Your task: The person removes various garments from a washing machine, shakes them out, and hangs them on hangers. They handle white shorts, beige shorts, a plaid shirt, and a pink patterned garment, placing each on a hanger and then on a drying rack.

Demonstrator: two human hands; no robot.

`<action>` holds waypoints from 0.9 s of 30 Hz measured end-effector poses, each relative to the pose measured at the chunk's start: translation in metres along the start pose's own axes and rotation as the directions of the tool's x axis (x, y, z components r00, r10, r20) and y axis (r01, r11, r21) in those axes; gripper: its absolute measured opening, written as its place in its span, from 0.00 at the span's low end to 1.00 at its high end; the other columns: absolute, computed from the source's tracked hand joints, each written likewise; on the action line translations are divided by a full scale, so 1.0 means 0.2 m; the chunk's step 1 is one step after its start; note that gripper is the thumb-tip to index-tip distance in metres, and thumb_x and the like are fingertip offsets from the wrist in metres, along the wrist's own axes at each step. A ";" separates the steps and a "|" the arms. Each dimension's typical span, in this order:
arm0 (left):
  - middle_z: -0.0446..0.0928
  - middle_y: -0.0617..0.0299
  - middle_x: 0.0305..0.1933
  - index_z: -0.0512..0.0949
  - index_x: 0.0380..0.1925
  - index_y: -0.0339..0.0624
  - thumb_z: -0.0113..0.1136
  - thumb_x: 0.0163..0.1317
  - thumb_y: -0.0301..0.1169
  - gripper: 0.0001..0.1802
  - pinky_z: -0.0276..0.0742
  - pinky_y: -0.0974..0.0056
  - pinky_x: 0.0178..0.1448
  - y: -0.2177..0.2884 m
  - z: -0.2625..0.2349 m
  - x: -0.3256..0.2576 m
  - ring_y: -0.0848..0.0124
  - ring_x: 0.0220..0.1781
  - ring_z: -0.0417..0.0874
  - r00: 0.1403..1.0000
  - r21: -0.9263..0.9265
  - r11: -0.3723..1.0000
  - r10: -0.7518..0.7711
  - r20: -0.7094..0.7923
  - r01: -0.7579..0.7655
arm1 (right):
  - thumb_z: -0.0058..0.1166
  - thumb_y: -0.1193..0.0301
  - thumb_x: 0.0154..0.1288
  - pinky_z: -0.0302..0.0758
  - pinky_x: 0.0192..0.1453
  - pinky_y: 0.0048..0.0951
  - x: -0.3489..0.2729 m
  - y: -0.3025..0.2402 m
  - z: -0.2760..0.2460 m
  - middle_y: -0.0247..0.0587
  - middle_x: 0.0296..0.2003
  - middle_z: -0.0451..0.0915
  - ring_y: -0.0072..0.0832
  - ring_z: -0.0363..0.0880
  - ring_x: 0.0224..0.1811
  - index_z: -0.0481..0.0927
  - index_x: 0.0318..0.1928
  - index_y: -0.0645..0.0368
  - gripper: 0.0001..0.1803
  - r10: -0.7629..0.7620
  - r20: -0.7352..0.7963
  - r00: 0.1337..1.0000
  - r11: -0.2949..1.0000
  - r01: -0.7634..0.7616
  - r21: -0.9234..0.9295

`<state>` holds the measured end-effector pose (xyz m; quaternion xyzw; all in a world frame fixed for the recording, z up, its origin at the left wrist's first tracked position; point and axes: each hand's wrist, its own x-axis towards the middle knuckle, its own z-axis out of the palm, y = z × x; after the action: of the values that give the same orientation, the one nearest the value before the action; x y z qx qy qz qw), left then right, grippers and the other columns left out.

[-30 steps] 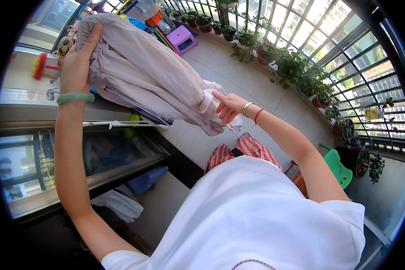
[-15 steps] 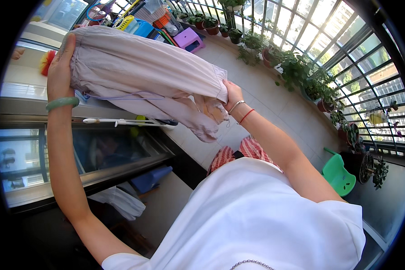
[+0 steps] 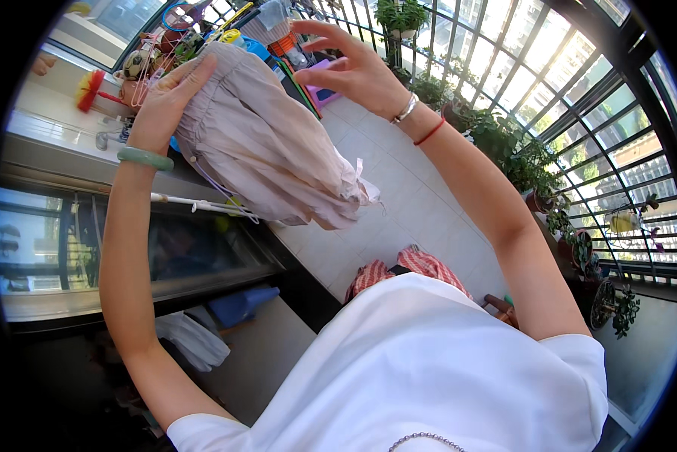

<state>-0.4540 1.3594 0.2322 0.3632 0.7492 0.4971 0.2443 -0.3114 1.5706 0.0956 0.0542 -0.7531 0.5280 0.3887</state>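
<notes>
A pale pinkish-beige pair of trousers [image 3: 271, 143] with a gathered waistband hangs from my left hand [image 3: 169, 98]. The left thumb lies over the waistband, and the fingers are hidden behind the cloth. Below, the legs droop toward the floor, with a drawstring or frayed thread at the lower end. My right hand [image 3: 357, 71] is raised beyond the trousers, apart from them, its fingers spread and holding nothing. Beneath the cloth's left edge runs a thin purplish hanger [image 3: 222, 188], partly covered by the trousers.
Potted plants [image 3: 504, 139] line the barred window on the right. Ahead stand a purple stool [image 3: 325, 84], an orange-and-grey basket [image 3: 280, 41] and other clutter. At left are a red-and-yellow brush [image 3: 90, 90], a white pole [image 3: 195, 203] and a glass-fronted ledge.
My right hand has let go of the trouser leg ends and moved up and away, opening. The left hand has shifted right with the waistband, and the legs now hang down.
</notes>
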 end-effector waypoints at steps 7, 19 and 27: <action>0.79 0.67 0.41 0.79 0.48 0.34 0.59 0.68 0.38 0.18 0.70 0.79 0.43 0.00 0.10 -0.17 0.84 0.40 0.75 0.969 0.141 0.986 0.047 0.244 -0.084 | 0.69 0.56 0.53 0.70 0.56 0.37 0.24 -0.36 0.01 0.41 0.44 0.81 0.38 0.74 0.48 0.80 0.46 0.56 0.24 -0.189 0.557 0.809 0.771 0.474 -0.426; 0.78 0.55 0.17 0.83 0.17 0.45 0.47 0.70 0.44 0.26 0.54 0.50 0.71 -0.25 0.12 -0.10 0.61 0.27 0.82 0.898 0.895 0.196 0.282 0.339 -0.400 | 0.65 0.60 0.55 0.65 0.55 0.36 0.00 -0.21 -0.59 0.29 0.26 0.74 0.28 0.73 0.32 0.71 0.26 0.51 0.15 -0.053 0.791 0.609 0.578 0.665 -0.473; 0.81 0.56 0.32 0.83 0.44 0.47 0.61 0.60 0.40 0.15 0.78 0.59 0.38 -0.13 0.18 0.16 0.58 0.37 0.83 0.975 0.975 0.222 0.216 -0.054 0.005 | 0.55 0.67 0.43 0.61 0.52 0.29 -0.04 -0.24 -0.57 0.26 0.23 0.69 0.23 0.70 0.36 0.68 0.25 0.49 0.09 -0.226 0.755 0.616 0.388 0.768 -0.510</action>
<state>-0.4550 1.3984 0.1940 0.4402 0.8871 -0.0294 -0.1358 -0.2221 1.6424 0.1417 0.2656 -0.9229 -0.0702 0.2697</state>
